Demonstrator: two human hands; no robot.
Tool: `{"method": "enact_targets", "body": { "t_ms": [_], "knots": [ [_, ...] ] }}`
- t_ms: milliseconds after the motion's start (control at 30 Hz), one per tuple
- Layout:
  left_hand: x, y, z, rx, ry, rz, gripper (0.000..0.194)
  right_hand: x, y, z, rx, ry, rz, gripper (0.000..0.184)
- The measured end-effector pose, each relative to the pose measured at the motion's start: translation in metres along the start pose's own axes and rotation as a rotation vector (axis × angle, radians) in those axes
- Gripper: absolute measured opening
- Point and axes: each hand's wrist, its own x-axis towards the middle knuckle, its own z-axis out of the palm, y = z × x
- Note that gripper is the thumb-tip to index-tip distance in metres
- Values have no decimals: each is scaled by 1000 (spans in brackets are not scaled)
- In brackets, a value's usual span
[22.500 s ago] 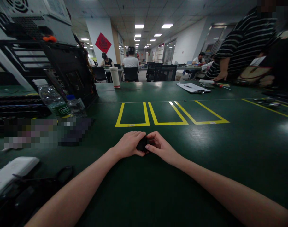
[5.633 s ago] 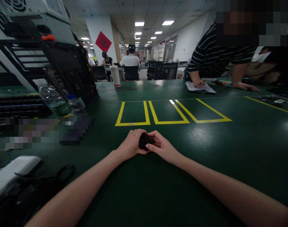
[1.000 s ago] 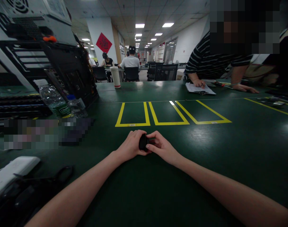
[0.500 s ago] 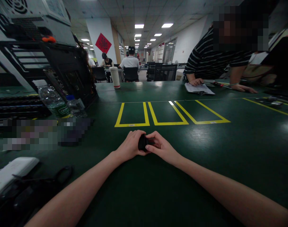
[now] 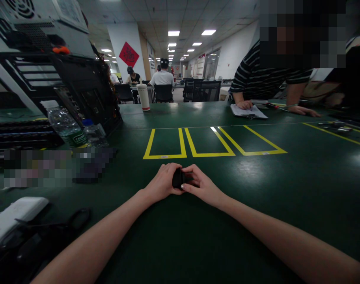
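Basically, black piece (image 5: 177, 178) sits on or just over the surface (image 5: 180, 236), left hand (image 5: 163, 180) fingers wrapped round it, right hand (image 5: 204, 185) fingers pinching its right edge; probably light, stiff, maybe slick, so opposite sides seem the best hold.

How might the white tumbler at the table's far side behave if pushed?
The white tumbler would probably tip if pushed high, being tall and narrow. Once over, its round body might roll on the flat green tabletop. Any contents are hidden, so weight is uncertain.
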Motion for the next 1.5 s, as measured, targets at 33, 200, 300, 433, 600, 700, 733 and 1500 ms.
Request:
{"method": "enact_targets", "body": {
  "t_ms": [33, 200, 300, 433, 600, 700, 733, 1500],
  "knots": [
    [0, -1, 1, 5, 9, 4, 54, 0, 0, 0, 7, 3, -3, 27],
    [1, -3, 3, 17, 26, 9, 56, 2, 3, 1, 63, -1, 24, 20],
    [2, -1, 1, 4, 2, 2, 54, 2, 4, 1, 42, 14, 48, 25],
    [1, 1, -1, -5, -8, -18, 53, 2, 3, 0, -3, 5, 79, 29],
    [1, 0, 0, -5, -13, -16, 54, 0, 0, 0, -9, -1, 2, 28],
    [1, -1, 1, -17, -5, -21, 54, 0, 0, 1, 10, 10, 27, 23],
    [1, -1, 1, -20, -3, -25, 54, 0, 0, 1, 19, 9, 37, 22],
    [1, -2, 1, -21, 3, -5, 53, 1, 1, 0, -8, 21, 68, 27]
  ]
}}
